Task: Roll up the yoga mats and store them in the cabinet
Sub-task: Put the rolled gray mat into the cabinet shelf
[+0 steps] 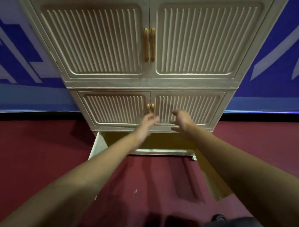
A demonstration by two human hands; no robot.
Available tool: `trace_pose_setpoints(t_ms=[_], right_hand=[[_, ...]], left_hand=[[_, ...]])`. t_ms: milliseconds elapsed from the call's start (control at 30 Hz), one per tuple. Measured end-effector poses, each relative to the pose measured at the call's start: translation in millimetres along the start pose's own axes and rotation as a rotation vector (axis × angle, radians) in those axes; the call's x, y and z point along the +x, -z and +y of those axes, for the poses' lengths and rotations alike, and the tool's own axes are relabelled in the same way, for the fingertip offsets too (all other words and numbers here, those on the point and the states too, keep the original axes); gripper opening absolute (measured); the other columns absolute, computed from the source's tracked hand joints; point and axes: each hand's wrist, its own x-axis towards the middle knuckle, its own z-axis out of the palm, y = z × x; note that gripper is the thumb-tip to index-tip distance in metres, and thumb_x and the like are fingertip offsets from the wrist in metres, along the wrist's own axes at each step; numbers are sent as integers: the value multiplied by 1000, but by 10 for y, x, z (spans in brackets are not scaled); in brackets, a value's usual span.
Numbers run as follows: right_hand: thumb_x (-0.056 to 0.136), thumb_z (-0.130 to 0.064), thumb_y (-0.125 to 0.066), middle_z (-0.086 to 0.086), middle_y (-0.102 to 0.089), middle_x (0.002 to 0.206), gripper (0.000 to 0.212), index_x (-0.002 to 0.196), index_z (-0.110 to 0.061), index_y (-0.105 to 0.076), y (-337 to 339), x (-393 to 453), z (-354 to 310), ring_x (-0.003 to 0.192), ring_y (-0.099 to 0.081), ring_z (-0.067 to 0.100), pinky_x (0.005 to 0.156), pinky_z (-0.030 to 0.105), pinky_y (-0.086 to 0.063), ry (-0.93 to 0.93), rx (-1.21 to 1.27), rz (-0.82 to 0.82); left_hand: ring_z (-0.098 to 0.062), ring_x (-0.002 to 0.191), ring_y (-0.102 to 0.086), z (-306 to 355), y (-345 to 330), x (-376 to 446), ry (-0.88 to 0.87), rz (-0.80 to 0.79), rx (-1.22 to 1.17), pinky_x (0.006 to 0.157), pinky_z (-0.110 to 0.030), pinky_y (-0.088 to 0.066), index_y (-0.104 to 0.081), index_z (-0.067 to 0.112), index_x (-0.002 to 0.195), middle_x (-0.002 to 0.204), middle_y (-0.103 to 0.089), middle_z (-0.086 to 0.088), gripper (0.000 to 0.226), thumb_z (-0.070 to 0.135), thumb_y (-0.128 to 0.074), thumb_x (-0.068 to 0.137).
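A cream cabinet [146, 84] with ribbed doors and tan handles stands against the wall. Its upper and middle door pairs are closed. The bottom compartment [154, 142] stands open, its left door [96, 146] and right door [211, 177] swung out over the floor, yellowish inside. Both my arms reach forward. My left hand [147, 126] hovers with fingers spread in front of the middle doors, just below their handles [150, 108]. My right hand [181, 120] is beside it, fingers loosely bent, holding nothing. No yoga mat shows in this view.
Dark red carpet [32, 151] covers the floor in front of the cabinet. A blue wall with pale markings [275, 67] runs behind it. A dark shoe or trouser leg [226, 221] shows at the bottom right.
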Motion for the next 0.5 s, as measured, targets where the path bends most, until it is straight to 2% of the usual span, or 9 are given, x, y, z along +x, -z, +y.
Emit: trace_pose_setpoints(t_ms=[33, 67, 100, 133, 200, 267, 300, 367, 500], right_hand=[[103, -4, -50, 19, -60, 119, 29, 129, -3, -60, 25, -86, 164, 110, -61, 32, 94, 39, -53, 40, -113, -7], [99, 1, -52, 21, -62, 101, 19, 111, -2, -66, 66, -222, 329, 92, -63, 31, 77, 32, -55, 32, -125, -26], [96, 3, -52, 16, -60, 84, 16, 94, -5, -66, 119, -362, 539, 77, -59, 27, 62, 27, -51, 28, -114, -51], [95, 3, -53, 9, -58, 76, 20, 83, -10, -63, 198, -542, 735, 70, -55, 21, 57, 26, -47, 21, -212, -73], [96, -5, -58, 0, -59, 73, 23, 77, -16, -62, 389, -916, 1152, 68, -53, 14, 62, 27, -46, 38, -423, -154], [94, -9, -58, 2, -65, 81, 16, 82, -14, -66, 595, -1210, 1515, 77, -57, 17, 72, 31, -46, 10, -686, -278], [93, -11, -58, 6, -69, 88, 14, 88, -12, -71, 676, -1335, 1614, 84, -61, 20, 75, 29, -46, -5, -827, -346], [91, -16, -58, 12, -74, 103, 23, 102, -7, -76, 738, -1520, 1668, 93, -66, 25, 76, 27, -46, -42, -1019, -416], [96, -22, -56, 15, -71, 115, 30, 114, -4, -72, 683, -1830, 1397, 105, -64, 31, 82, 31, -48, 108, -1019, -377]], left_hand=[[-17, 131, -48, -202, -99, -153, 29, -9, 75, 104, -27, -40, -41, 15, 150, 141, -51, -2, 54, 37, -55, 103], [-15, 124, -52, -456, -166, -337, 52, -16, 164, 98, -22, -43, -49, 17, 143, 133, -56, 0, 51, 41, -63, 99], [-15, 123, -55, -759, -205, -522, 78, -43, 275, 99, -22, -43, -55, 20, 135, 131, -59, 2, 49, 44, -69, 94], [-16, 125, -56, -1020, -229, -731, 113, -113, 444, 103, -24, -42, -58, 21, 130, 133, -59, 2, 45, 43, -71, 94], [-21, 125, -58, -1362, -213, -1102, 165, -360, 910, 103, -26, -43, -62, 16, 129, 136, -60, -1, 42, 42, -69, 96], [-25, 122, -60, -1364, -203, -1350, 255, -561, 1188, 99, -29, -47, -63, 16, 130, 134, -63, -6, 46, 45, -69, 95], [-26, 122, -60, -1328, -206, -1426, 269, -571, 1233, 100, -30, -47, -63, 17, 131, 134, -63, -7, 46, 45, -68, 95], [-26, 121, -60, -1234, -241, -1578, 253, -493, 1266, 100, -32, -48, -63, 18, 131, 134, -64, -6, 45, 47, -65, 97], [-22, 114, -62, -1064, -337, -1813, 267, -330, 1200, 99, -32, -49, -67, 18, 124, 124, -67, -1, 41, 49, -65, 97]])
